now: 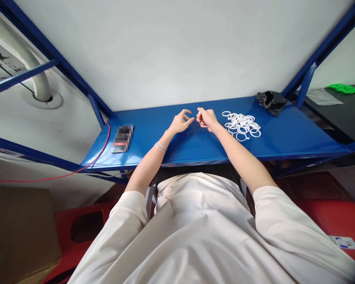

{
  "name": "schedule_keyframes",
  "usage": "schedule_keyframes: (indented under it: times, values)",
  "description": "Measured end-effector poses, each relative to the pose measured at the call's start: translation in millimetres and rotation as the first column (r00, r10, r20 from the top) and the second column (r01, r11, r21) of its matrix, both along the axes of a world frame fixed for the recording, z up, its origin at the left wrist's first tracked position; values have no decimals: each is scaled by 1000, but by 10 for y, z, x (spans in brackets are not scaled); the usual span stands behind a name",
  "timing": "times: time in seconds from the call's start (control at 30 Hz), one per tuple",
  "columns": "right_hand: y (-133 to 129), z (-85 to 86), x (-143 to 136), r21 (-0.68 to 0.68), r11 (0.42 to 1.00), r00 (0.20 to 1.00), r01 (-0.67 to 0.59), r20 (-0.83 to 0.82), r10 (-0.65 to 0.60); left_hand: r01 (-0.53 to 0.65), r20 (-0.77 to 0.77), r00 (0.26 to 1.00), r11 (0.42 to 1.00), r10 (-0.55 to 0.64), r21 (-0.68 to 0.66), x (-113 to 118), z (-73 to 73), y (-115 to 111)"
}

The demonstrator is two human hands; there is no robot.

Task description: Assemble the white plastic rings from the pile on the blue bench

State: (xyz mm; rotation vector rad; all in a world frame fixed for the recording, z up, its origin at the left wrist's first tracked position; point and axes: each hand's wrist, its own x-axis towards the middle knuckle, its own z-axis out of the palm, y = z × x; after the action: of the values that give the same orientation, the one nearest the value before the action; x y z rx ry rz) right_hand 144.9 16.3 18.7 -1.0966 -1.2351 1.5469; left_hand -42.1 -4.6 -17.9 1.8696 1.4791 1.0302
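Head view: right hand (pixel 207 118) pinches a white piece (pixel 199 113) — slim hold, I judge, could slip; left hand (pixel 180 122) half-open.

I'm viewing a long blue desk (pixel 192 146) from afar, its smooth top shining and stretching from left to right. Right of the middle, a heap of white rings (pixel 242 123) is lying on it, loops overlapping one another and a few spreading out around the margin. Near the back right corner, a crumpled black bag (pixel 271 101) is sitting beyond the rings. Toward the left end, an oblong item (pixel 122 138) is resting, appearing pixelated, so I'm not making out details. A red cable (pixel 98 157) is curving across the left edge.
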Motion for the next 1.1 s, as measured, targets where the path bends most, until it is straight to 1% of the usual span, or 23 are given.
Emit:
schedule_keyframes:
  times: [0.07, 0.17, 0.27, 0.37, 0.47, 0.57, 0.63, 0.73, 0.8, 0.83, 0.87, 0.9, 0.93, 1.0, 1.03, 1.1]
  values:
    - [7, -6, -3, 10, 1000, 1000, 17, 7, -17, 10, -16, 1000, 1000, -10, -5, -1, 5, 1]
    - [20, -26, -10, 71, 995, 997, 68, 43, -71, 23, -38, 999, 1000, -23, -5, -6, 3, 11]
    - [17, -60, -23, 150, 984, 979, 99, 162, -123, 33, -41, 999, 999, -32, 14, -14, -8, 25]
    - [9, -105, -37, 228, 970, 929, 88, 332, -163, 73, -22, 997, 997, -73, 27, -17, -19, 32]
    - [19, -157, -36, 315, 949, 855, 19, 487, -179, 118, 0, 993, 993, -118, 32, -15, -24, 33]
    - [43, -211, -31, 374, 920, 813, -117, 568, -127, 109, -1, 994, 993, -109, 51, -18, -26, 39]
    - [55, -246, -42, 377, 907, 810, -186, 581, -75, 93, 6, 996, 994, -93, 62, -24, -26, 47]
    - [75, -292, -77, 370, 900, 826, -232, 564, -19, 69, 50, 996, 996, -72, 61, -33, -24, 58]
    - [109, -314, -83, 384, 887, 833, -257, 553, 2, 51, 69, 996, 998, -54, 45, -39, -21, 62]
    - [138, -321, -68, 401, 877, 825, -264, 564, -9, 38, 66, 997, 999, -40, 35, -42, -20, 64]
    - [177, -329, -39, 427, 866, 806, -261, 590, -48, 20, 54, 998, 999, -22, 29, -46, -18, 66]
    - [225, -337, 7, 458, 855, 771, -245, 626, -115, -4, 33, 999, 1000, 3, 29, -52, -18, 69]
    - [281, -349, 68, 488, 845, 719, -219, 666, -198, -35, 2, 999, 999, 35, 38, -60, -18, 73]
    - [415, -390, 222, 534, 834, 588, -139, 722, -365, -98, -73, 992, 993, 103, 66, -79, -22, 85]
    - [486, -421, 305, 542, 836, 532, -88, 735, -421, -125, -110, 985, 989, 133, 77, -89, -26, 91]
    - [624, -497, 452, 546, 837, 460, 23, 738, -494, -154, -163, 973, 985, 165, 81, -107, -36, 102]
